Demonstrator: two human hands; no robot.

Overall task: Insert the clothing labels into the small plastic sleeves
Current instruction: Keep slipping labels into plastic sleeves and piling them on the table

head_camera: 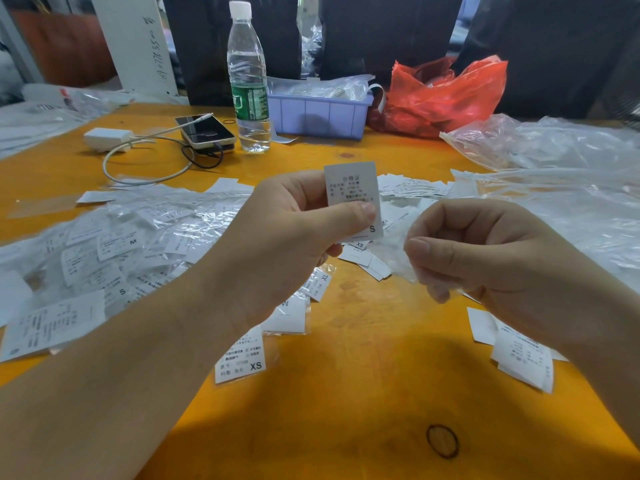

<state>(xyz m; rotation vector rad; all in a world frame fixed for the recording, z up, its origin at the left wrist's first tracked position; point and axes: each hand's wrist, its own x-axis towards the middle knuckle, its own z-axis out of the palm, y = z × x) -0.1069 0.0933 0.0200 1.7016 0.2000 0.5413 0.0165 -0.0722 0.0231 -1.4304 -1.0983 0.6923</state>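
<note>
My left hand [298,237] pinches a white clothing label [351,183] marked S, held upright above the orange table [363,393]. My right hand [485,251] is curled beside it, fingers closed on a small clear plastic sleeve [398,258] that hangs just right of the label. A heap of sleeved labels [114,251] lies to the left. Loose white labels [412,187] lie behind my hands, with a few more labels [519,355] at the near right.
A water bottle [247,81], a phone [204,131] with cables and a white charger [107,138] stand at the back. A lilac plastic bin [318,114], a red bag [446,95] and crumpled clear bags [554,161] fill the back right. A rubber band [442,441] lies near me.
</note>
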